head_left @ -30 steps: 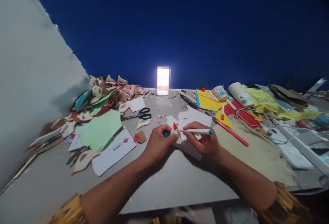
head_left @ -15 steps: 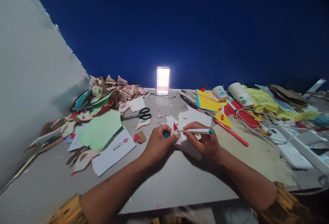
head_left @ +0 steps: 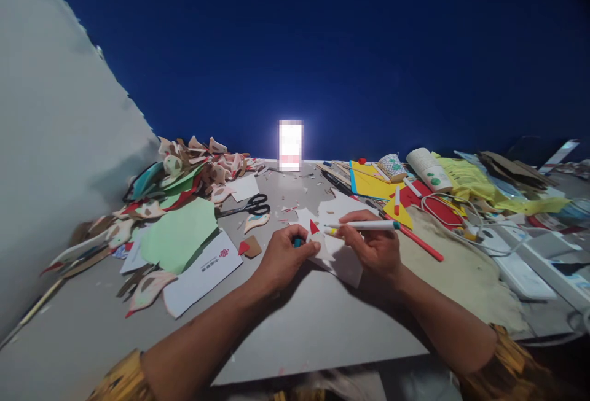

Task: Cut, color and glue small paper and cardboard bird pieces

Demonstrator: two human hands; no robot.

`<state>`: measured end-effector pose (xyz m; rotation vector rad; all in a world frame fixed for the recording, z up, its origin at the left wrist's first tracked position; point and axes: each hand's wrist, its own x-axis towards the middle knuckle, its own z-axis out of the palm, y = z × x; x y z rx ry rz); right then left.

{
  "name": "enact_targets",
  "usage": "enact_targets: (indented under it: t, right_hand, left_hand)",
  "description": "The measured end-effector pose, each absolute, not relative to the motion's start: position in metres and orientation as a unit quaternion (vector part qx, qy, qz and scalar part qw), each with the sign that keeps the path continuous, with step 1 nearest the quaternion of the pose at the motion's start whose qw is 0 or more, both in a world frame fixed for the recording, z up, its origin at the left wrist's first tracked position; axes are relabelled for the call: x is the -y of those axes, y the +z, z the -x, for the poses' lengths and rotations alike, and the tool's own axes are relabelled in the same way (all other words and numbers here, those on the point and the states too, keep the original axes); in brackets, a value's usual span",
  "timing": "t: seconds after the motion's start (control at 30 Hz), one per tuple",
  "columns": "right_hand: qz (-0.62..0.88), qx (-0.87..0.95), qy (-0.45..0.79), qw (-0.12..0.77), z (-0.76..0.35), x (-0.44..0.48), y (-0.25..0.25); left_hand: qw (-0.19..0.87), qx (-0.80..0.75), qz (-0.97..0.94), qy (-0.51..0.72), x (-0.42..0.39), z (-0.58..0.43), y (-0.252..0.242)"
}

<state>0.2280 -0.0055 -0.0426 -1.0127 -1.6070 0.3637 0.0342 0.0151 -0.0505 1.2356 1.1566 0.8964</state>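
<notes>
My left hand (head_left: 286, 253) is closed, thumb on top, pinching a small white paper bird cutout (head_left: 319, 247) with a red pointed tip. A teal marker cap (head_left: 297, 242) shows between its fingers. In my right hand (head_left: 373, 244) is a white marker (head_left: 369, 225) with a teal end, its tip pointing left, raised just right of the red tip and apart from it. A yellow-banded pen end (head_left: 330, 231) pokes out below that marker from the same hand. White paper sheets (head_left: 343, 260) lie under both hands.
Left are black-handled scissors (head_left: 255, 204), green paper (head_left: 179, 232), a printed white sheet (head_left: 203, 278) and a heap of bird cutouts (head_left: 216, 174). Right are a red marker (head_left: 421, 242), yellow paper (head_left: 373, 181), paper cups (head_left: 428, 169) and white cables (head_left: 426, 207). A bright screen (head_left: 290, 146) stands behind.
My right hand has lifted the teal marker's tip off the cutout and shifted slightly right. The yellow-banded pen end now sticks out leftward. My left hand keeps its pinch.
</notes>
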Motion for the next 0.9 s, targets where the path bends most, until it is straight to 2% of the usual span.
enact_targets:
  t: [0.1, 0.27, 0.57, 0.9]
  right_hand:
    - [0.456, 0.641, 0.207, 0.582, -0.23, 0.002, -0.042]
    - [0.468, 0.622, 0.289, 0.557, -0.229, -0.001, -0.043]
    - [0.407, 0.694, 0.219, 0.553, -0.225, 0.01, -0.048]
    - [0.372, 0.725, 0.209, 0.54, -0.223, 0.008, -0.046]
  left_hand:
    - [0.607, -0.48, -0.504, 0.383, -0.015, -0.035, -0.049]
    - [0.616, -0.478, -0.475, 0.408, -0.014, -0.035, -0.05]
    - [0.585, -0.491, -0.481, 0.43, -0.014, -0.035, -0.05]
    - [0.554, -0.503, -0.52, 0.412, -0.013, -0.034, -0.047]
